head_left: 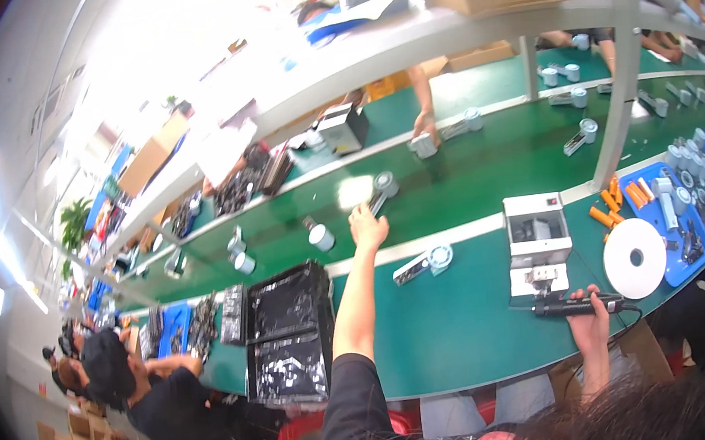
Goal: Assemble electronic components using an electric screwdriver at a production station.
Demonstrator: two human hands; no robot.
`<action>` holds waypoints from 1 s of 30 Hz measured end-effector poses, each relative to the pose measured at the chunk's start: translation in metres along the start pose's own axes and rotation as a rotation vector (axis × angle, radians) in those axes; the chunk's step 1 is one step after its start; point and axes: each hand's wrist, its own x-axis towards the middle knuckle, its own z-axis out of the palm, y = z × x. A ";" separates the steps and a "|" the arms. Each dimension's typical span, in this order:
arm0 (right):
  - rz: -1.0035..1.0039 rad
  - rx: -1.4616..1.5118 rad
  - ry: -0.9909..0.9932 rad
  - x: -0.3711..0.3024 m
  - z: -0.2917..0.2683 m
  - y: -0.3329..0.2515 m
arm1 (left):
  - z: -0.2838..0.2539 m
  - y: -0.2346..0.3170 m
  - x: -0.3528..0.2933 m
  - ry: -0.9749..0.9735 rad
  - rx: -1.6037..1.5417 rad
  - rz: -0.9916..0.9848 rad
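Observation:
My left arm stretches over the green conveyor belt (283,217). At its end my left hand (368,229) is closed at the handle end of a pale grey-blue handheld device (385,185) with a round head; the handle passes between thumb and fingers. My right hand (589,323) is wrapped round a black corded electric screwdriver (567,308), held level above the near edge of the bench. A similar device (424,264) with a dark strip on its handle lies on the green bench between my arms. Just beyond the screwdriver stands a small white-and-grey machine (538,242).
A black tray (288,336) sits left of my arm. At right are a white disc-shaped reel (634,258), orange cylinders (604,216) and a blue parts tray (678,257). A white post (620,102) supports the overhead shelf. Co-workers sit alongside and opposite; one's hand (424,127) touches another device.

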 end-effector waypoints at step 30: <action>0.084 -0.017 -0.111 0.047 -0.082 -0.008 | -0.105 0.154 -0.406 -0.156 -0.994 -0.252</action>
